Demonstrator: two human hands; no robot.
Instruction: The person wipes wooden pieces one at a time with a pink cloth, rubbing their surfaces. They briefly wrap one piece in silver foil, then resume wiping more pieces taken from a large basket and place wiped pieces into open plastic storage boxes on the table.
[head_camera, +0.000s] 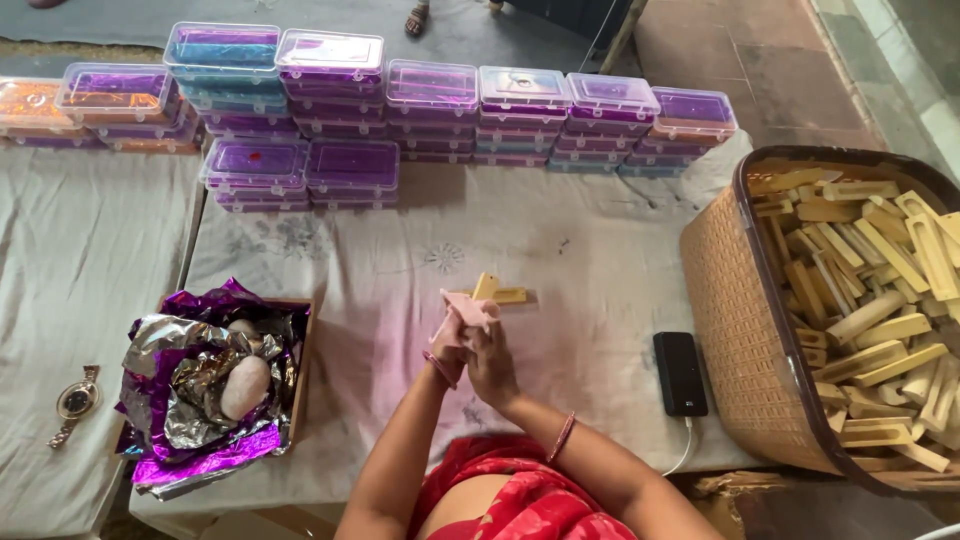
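Note:
Both my hands meet over the middle of the cloth-covered table (330, 270). My left hand (450, 345) and my right hand (492, 362) together grip a small pale wooden piece (492, 290), with a pink cloth or pad (466, 310) pressed against it. The wood sticks out above and to the right of my fingers. Which hand holds the wood and which the pink pad is hard to tell.
A tan woven basket (725, 300) full of several wooden pieces stands at the right. A black phone (680, 373) on a cable lies beside it. At left sits a box of purple and silver foil (210, 390). Stacked clear-lidded boxes (430, 110) line the far edge. A wristwatch (75, 402) lies far left.

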